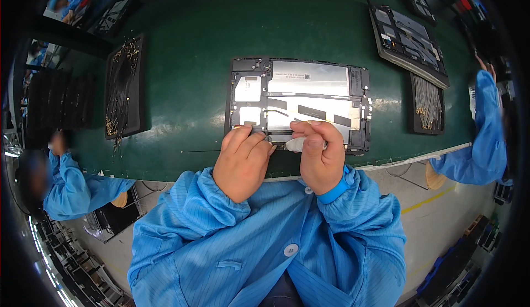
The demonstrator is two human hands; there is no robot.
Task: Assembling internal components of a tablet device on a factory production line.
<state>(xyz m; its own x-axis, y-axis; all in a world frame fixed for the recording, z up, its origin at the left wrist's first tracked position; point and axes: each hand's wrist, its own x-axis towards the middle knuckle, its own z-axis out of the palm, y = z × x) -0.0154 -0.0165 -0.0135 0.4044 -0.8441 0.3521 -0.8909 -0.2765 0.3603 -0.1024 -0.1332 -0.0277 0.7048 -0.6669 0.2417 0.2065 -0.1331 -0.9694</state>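
Note:
A tablet-like device housing (358, 86) lies open-backed in front of me, its silver panels and black frame facing up. My left hand (241, 161) is closed at its lower left edge, fingers together and thumb near the right hand. A thin black cable (200, 151) runs from the left in under this hand; its other end is hidden. At the lower edge, right of centre, my right hand (323, 155) is pinched with its fingers curled. A small whitish thing (295, 144) shows at those fingers; its kind cannot be made out.
On the green table (187, 64), a black tray (141, 81) of thin black cables stands left. A stack of similar housings (411, 45) and a tray of grey cables (427, 105) stand right. People in blue sit at both sides, a sleeve (483, 136) on the right.

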